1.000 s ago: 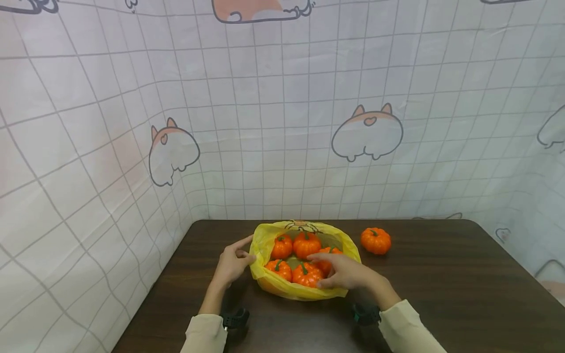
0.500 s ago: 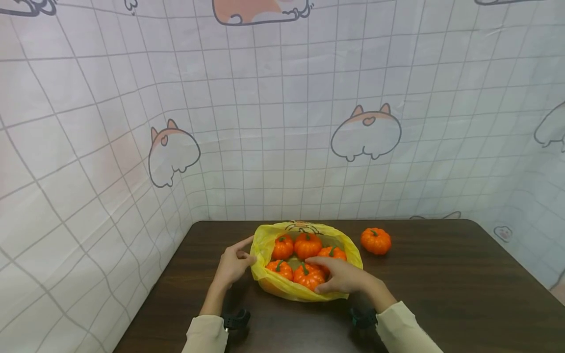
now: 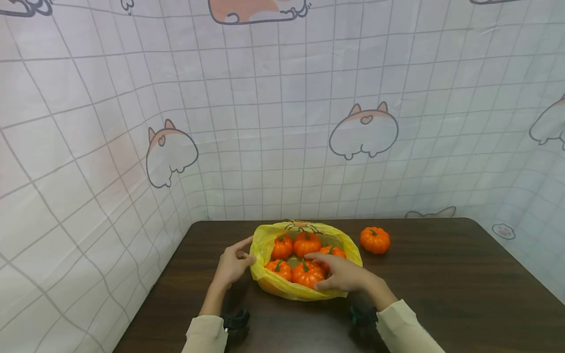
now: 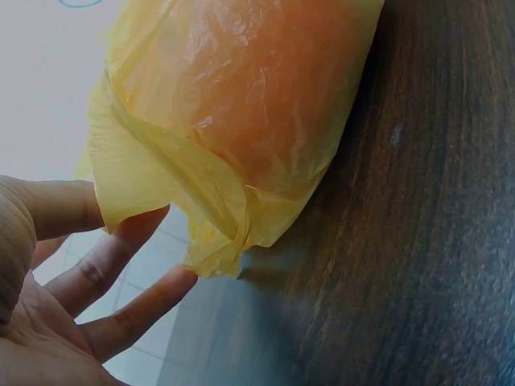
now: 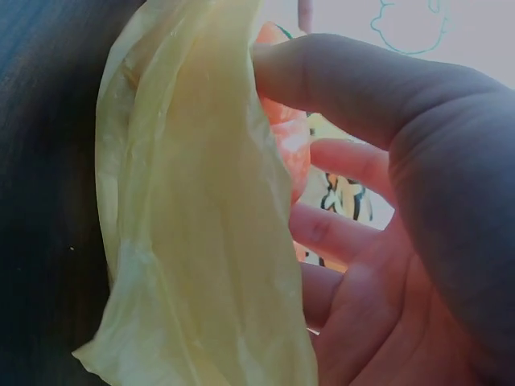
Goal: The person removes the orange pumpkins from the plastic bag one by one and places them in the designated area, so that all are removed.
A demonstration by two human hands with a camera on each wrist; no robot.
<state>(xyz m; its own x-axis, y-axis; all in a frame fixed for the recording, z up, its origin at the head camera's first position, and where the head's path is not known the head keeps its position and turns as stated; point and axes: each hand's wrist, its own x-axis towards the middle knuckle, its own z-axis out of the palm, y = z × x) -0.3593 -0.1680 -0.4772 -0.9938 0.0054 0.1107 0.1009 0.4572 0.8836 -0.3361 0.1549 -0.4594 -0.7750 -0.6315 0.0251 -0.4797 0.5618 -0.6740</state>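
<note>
Since a second ago the right hand [image 3: 342,275] has drawn slightly back and left over the yellow bag [image 3: 282,289], its fingers loosely spread across the pumpkins [image 3: 306,272] inside; the left hand [image 3: 232,264] pinches the bag's left rim, unchanged; the bag sits mid-table [image 3: 441,294]; a lone pumpkin [image 3: 375,239] lies near its right.

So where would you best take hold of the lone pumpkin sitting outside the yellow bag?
Probably from above, fingers spread round the ribbed body of the pumpkin. It sits upright on the table with its small green stem up, too short to pinch well, and has open space all round. It lies closer to the right hand.
</note>
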